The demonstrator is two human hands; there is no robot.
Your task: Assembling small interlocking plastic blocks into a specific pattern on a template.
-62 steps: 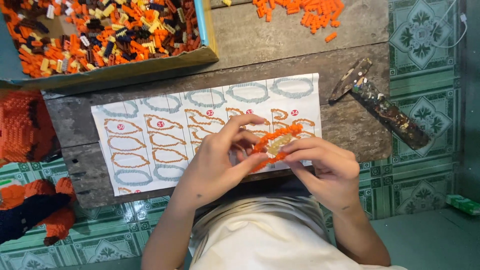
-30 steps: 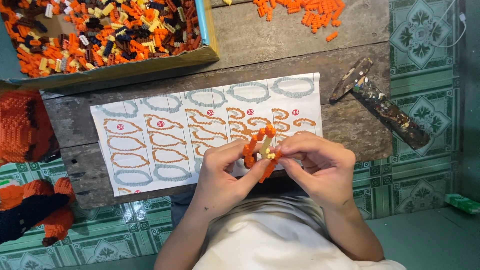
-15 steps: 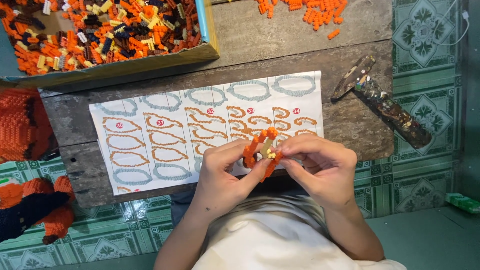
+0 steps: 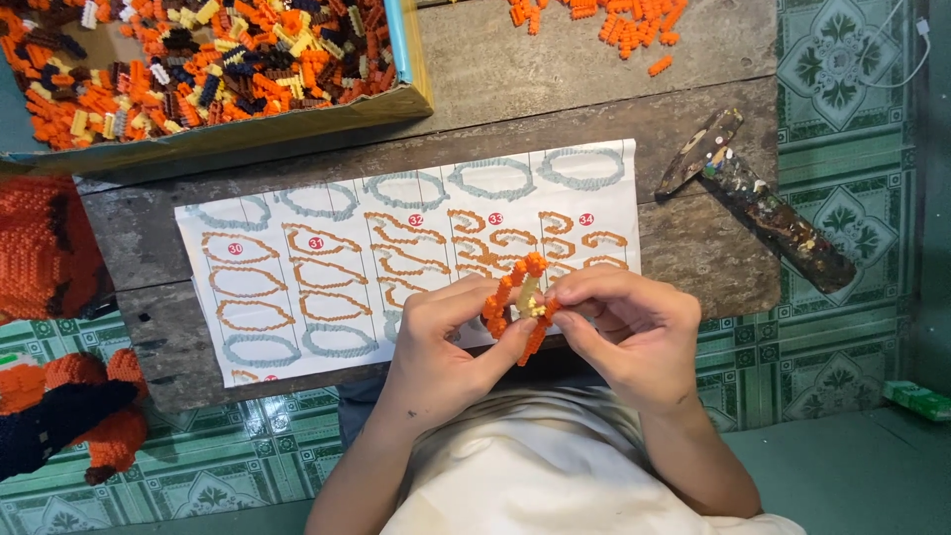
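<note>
**Both hands pinch a thin ring of orange bricks over the instruction sheet**

At the near edge of the worn grey wooden tabletop (image 4: 555,59), the left hand (image 4: 446,342) and the right hand (image 4: 634,332) meet around a curved, one-brick-thick strip of small orange plastic bricks with a pale yellow piece at its middle (image 4: 515,297). The left thumb and fingers are pressed together on the strip's lower run; the right fingertips pinch the yellow piece and the bricks just beside it. The strip is held clear of the wood, above the near right part of a white paper sheet printed with orange and grey outline shapes (image 4: 297,267), which lies flat across the tabletop's middle.

A shallow cardboard tray of loose orange, yellow and dark bricks (image 4: 198,59) sits at the far left corner, a small scatter of loose orange bricks (image 4: 604,20) at the far edge, and a paint-spattered hammer (image 4: 763,203) near the right edge. Built orange brick models (image 4: 40,248) stand off the left edge.

The strip looks fragile: uneven pressure from either thumb could probably snap it at a joint, and a loosened brick would likely drop into the lap or onto the green patterned floor tiles (image 4: 842,59).
</note>
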